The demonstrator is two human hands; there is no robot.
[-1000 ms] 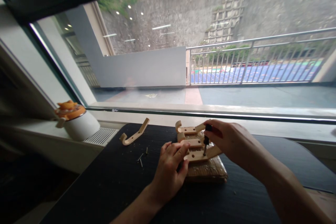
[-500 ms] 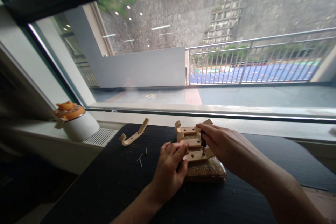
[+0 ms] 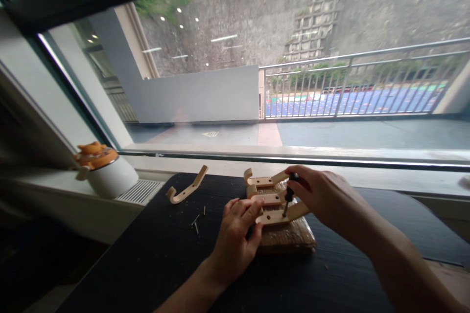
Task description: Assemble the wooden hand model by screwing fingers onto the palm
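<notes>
My right hand (image 3: 321, 190) is closed round the dark handle of a screwdriver (image 3: 288, 195), which leans with its tip down at a hole in the nearest wooden hook (image 3: 275, 218). My left hand (image 3: 237, 232) grips the curved left end of that hook, fingers and thumb pressed on it. Behind it lie a middle wooden hook (image 3: 270, 199) and a far wooden hook (image 3: 263, 182), roughly parallel. All three rest on a brown block in shiny clear wrapping (image 3: 286, 241). My fingers hide part of the nearest hook's curl.
On the dark table (image 3: 147, 259), a loose wooden hook (image 3: 188, 190) lies at the back left. Several screws (image 3: 196, 228) are scattered left of my left hand. A white pot with an orange top (image 3: 112, 176) stands on the sill by the large window.
My right hand has shifted slightly right and now holds the screwdriver lower and tilted, its handle leaning right. The tip stays at the same hole. My left hand has not moved.
</notes>
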